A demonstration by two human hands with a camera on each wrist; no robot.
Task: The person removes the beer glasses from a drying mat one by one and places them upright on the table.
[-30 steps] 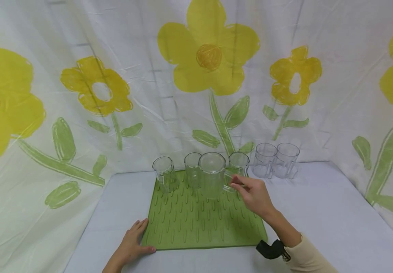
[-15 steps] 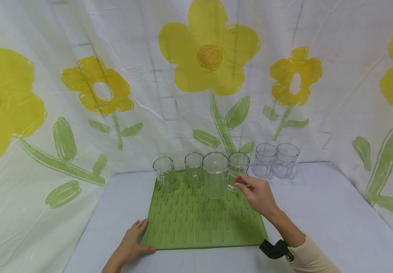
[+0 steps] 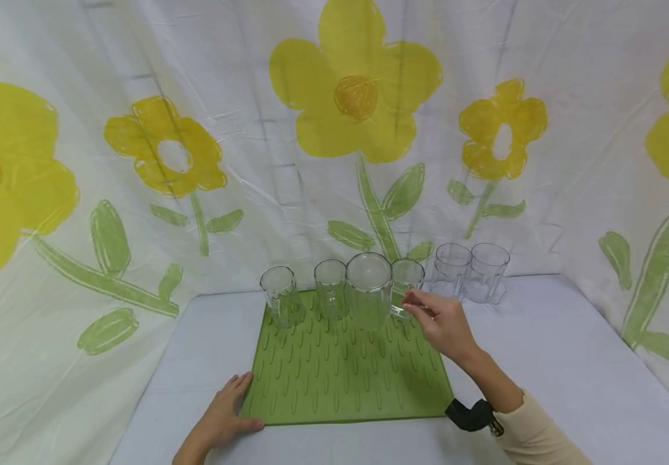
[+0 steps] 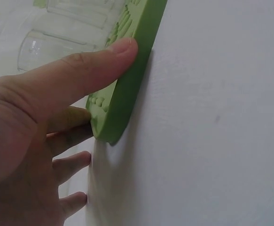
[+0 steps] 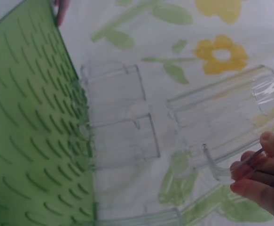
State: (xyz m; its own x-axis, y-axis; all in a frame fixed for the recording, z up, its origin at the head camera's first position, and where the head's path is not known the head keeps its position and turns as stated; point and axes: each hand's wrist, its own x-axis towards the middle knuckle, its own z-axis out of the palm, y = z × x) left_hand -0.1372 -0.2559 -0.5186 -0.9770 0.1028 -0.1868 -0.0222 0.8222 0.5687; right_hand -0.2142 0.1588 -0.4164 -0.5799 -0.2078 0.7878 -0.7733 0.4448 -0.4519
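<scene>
My right hand [image 3: 445, 325] pinches the handle of a clear glass mug [image 3: 369, 300]. The right wrist view shows this mug [image 5: 221, 115] off the green mat, thumb and fingers round its handle. At the mat's front left corner lies my left hand [image 3: 222, 415], its thumb [image 4: 122, 49] on the front edge and its other fingers along the left side. Along the back of the ridged green mat [image 3: 334, 387] stand a left mug [image 3: 279, 300], a middle mug [image 3: 329, 290] and a right mug [image 3: 407, 274], the last partly hidden by the held mug and hand.
Two more glass mugs stand on the white table [image 3: 544, 374] behind the mat's right side: one nearer [image 3: 451, 268] and one farther right [image 3: 488, 274]. A white curtain [image 3: 288, 226] with painted yellow flowers hangs close behind them.
The held mug has shifted a little to the right and then risen slightly with my right hand. My left hand stays at the mat's corner, and the other mugs have not moved.
</scene>
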